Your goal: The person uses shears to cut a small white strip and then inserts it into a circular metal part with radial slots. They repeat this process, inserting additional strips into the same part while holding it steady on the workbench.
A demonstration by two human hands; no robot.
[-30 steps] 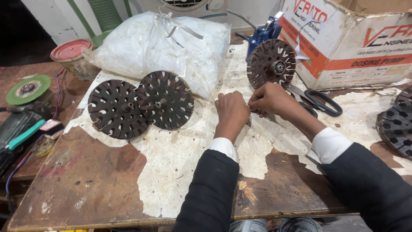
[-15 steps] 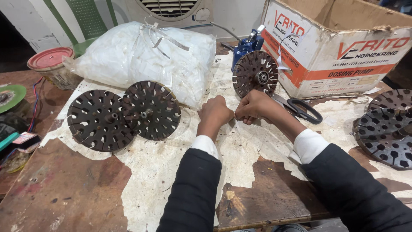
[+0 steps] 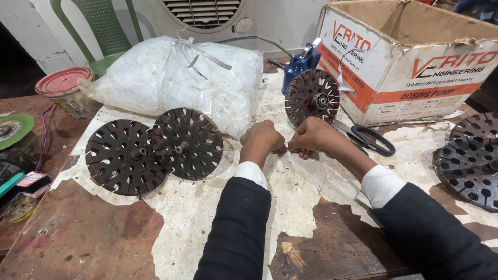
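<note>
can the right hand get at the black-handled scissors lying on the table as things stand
Probably yes: the black-handled scissors lie flat just beyond the right hand, partly under its wrist, with nothing on top. The hand is curled against the left hand, so it would have to open first.

A cardboard box (image 3: 415, 57) stands at the far right of the table, open-topped, white on its faces with orange bands and red and dark lettering. A tied white plastic bag (image 3: 176, 78) lies far centre-left. A round tin (image 3: 65, 91) with a red lid stands at far left.
</note>
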